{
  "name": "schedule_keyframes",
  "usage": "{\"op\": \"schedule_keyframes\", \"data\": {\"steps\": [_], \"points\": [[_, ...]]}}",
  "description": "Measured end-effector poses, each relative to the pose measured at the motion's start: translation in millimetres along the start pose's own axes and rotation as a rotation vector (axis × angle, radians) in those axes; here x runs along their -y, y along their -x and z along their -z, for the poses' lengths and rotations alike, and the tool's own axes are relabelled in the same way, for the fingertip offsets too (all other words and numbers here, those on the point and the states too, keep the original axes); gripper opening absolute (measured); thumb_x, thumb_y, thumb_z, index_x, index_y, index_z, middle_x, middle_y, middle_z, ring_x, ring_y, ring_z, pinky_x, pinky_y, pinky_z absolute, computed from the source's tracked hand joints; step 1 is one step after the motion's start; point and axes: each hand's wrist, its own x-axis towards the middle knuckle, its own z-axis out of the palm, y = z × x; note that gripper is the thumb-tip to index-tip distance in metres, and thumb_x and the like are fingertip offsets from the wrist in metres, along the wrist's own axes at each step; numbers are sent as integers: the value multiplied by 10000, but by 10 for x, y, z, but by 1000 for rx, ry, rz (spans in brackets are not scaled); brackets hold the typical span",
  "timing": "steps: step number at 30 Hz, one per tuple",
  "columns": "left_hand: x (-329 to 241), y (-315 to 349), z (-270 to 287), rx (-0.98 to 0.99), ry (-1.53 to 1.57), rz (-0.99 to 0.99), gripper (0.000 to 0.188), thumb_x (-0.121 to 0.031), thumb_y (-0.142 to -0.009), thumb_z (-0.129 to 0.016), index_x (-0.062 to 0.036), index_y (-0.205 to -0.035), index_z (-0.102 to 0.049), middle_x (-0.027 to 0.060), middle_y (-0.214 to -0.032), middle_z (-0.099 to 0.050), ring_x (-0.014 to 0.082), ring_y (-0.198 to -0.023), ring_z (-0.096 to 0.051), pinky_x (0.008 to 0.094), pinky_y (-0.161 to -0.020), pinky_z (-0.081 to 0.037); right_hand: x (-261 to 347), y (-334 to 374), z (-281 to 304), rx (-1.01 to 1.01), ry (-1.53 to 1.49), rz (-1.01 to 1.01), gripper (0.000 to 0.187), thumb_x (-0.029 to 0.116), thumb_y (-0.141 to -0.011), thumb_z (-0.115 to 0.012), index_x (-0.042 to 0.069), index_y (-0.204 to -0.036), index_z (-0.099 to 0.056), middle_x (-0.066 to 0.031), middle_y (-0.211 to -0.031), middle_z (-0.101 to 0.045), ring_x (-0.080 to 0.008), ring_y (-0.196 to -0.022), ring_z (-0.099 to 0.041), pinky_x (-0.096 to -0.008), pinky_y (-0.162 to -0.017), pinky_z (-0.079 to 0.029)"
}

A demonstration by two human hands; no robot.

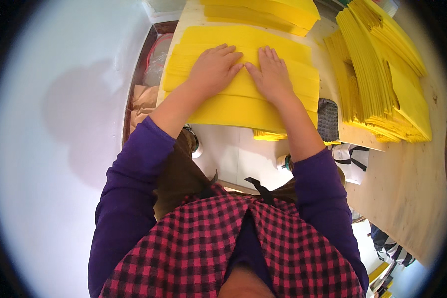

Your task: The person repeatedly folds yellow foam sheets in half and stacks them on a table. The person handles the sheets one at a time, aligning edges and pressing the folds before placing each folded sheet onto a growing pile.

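Several flat yellow sheets, which look like fabric, lie overlapped on a pale wooden table in front of me. My left hand rests palm down on the upper middle of them, fingers stretched toward the right. Just to its right, my right hand also lies flat, its fingers pointing away from me. The two thumbs nearly meet. Neither hand holds anything. The sheets' near edge hangs toward me past the table's front.
Another yellow pile lies at the far side. Thick stacks of folded yellow pieces stand on the right. A white wall runs along my left, with a brown paper bag beside the table. A grey patterned cloth sits right of the sheets.
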Motion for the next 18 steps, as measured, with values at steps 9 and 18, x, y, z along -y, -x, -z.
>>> {"op": "schedule_keyframes", "data": {"steps": [9,18], "points": [[-131,-247,-146,177,-22,170,569,-448,-976,-342,-59,-1389,-391,187,-1452,-351,332,-1371,-283,477,-1113,-209,-14,0,-4,38,57,8,751,559,-938,-331,-14,-1423,-292,-185,-1499,-259,-290,-1407,-209,-424,-1142,-154],[132,17,-40,297,-258,411,731,-563,-942,-293,-44,-1456,-253,129,-1528,-219,251,-1425,-172,431,-1151,-119,-178,156,83,67,220,-139,790,585,-920,-337,-6,-1438,-262,-158,-1519,-229,-257,-1422,-175,-423,-1151,-113]]}}
